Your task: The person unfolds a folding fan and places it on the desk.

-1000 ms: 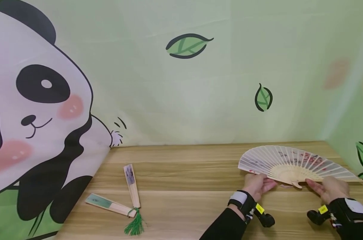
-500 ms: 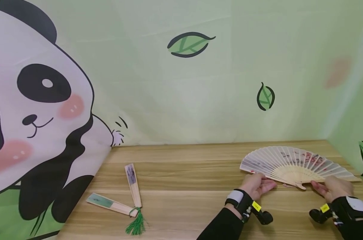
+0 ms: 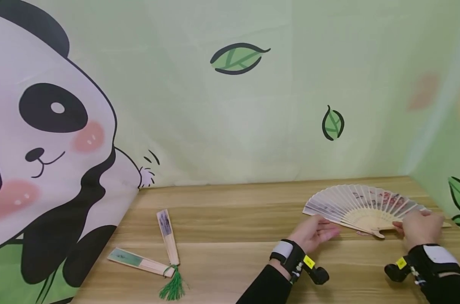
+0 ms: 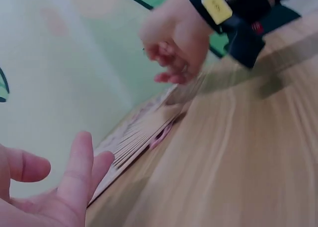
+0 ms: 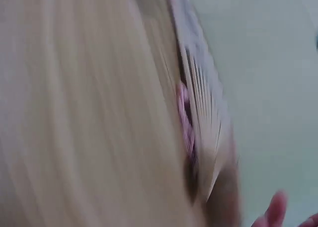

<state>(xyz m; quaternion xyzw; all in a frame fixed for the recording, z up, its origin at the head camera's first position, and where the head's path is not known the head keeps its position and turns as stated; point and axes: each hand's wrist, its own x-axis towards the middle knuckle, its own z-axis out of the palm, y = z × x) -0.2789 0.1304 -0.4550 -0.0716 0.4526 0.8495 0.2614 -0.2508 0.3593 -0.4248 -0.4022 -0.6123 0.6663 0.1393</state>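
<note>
The spread fan, pale with red and grey flower print, lies on the right of the table, its pivot toward the person. Beside its left edge is the left hand, palm up, fingers extended; the left wrist view shows this hand with thumb and fingers apart. The right hand is over the fan's right end, hiding part of it. Loosely curled fingers of the right hand hold nothing in the left wrist view. A pink cord lies by the pivot in the blurred right wrist view.
Two folded fans, one with a purple-grey print and one with a green print, lie on the left of the wooden table. A green tassel is at their meeting ends. A panda-print backdrop stands behind.
The left hand has drawn back a little to the left from the fan's edge. The right hand has risen from the front edge to over the fan's right end. The fan remains spread.
</note>
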